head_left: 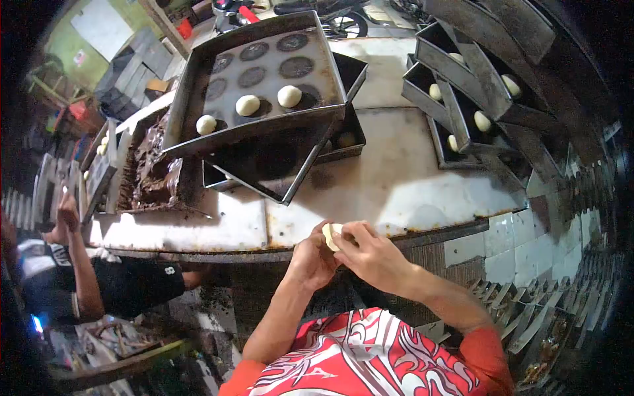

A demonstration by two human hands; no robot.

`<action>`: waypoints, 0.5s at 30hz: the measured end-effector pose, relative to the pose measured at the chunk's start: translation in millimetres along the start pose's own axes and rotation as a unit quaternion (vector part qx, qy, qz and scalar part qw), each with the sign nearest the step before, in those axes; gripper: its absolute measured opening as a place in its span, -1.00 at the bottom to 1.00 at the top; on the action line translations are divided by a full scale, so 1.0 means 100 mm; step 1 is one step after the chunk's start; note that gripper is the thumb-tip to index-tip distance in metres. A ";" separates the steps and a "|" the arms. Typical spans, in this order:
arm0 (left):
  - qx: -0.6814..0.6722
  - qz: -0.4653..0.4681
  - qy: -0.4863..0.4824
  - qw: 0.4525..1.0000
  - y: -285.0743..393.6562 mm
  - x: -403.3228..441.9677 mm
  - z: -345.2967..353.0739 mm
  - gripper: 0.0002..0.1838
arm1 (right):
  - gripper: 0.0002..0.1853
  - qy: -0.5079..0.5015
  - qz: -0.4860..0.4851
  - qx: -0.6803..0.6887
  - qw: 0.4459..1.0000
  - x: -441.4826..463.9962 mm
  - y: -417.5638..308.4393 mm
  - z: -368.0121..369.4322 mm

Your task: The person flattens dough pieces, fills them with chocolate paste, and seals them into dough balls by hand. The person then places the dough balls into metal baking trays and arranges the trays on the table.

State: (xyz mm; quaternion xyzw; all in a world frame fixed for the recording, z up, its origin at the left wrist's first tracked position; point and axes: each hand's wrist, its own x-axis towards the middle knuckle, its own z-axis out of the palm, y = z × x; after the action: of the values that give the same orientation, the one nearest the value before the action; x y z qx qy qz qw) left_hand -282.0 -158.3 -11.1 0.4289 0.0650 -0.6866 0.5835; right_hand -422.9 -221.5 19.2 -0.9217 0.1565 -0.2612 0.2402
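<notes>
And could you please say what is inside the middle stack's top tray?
Three pale dough balls lie by dark round marks in the top tray; what lies directly beneath each ball is covered.

Reads clearly as a white 8 on the black shorts at the left, close to the hem. Shows as lettering, too blurred to make out, on the shirt beside those shorts. Appears as a small white logo, too small to read, on the patterned red shirt at the bottom.
</notes>
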 end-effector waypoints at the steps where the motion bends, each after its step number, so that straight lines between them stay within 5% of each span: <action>1: 0.001 -0.003 -0.002 1.000 0.02 -0.01 0.02 -0.59 | -0.64 0.022 -0.032 -0.079 0.996 -0.02 0.01 0.03; 5: 0.034 -0.062 -0.157 0.985 0.19 -0.14 0.01 -0.65 | -0.65 0.040 0.010 -0.070 0.997 0.05 -0.03 0.05; 7: 0.190 0.052 -0.156 0.968 0.28 -0.14 -0.07 -0.61 | -0.77 0.052 0.249 0.178 0.951 0.22 -0.16 0.02; 11: 0.215 0.003 -0.224 0.951 0.68 -0.04 -0.29 -0.56 | -0.84 0.041 0.279 0.269 0.921 0.49 -0.07 0.14; 13: 0.189 -0.005 -0.222 0.957 0.75 0.03 -0.23 -0.62 | -0.80 0.045 0.306 0.251 0.917 0.51 -0.19 0.17; 15: 0.038 -0.014 -0.134 0.990 0.64 0.17 -0.14 -0.66 | -0.77 0.145 0.142 -0.119 0.972 0.35 -0.29 0.41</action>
State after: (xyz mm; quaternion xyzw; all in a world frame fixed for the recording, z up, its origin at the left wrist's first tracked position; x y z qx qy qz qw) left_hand -219.5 -182.9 -4.8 0.3541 -0.0334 -0.7479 0.5604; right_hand -366.5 -196.6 18.1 -0.8643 0.3493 -0.3347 0.1378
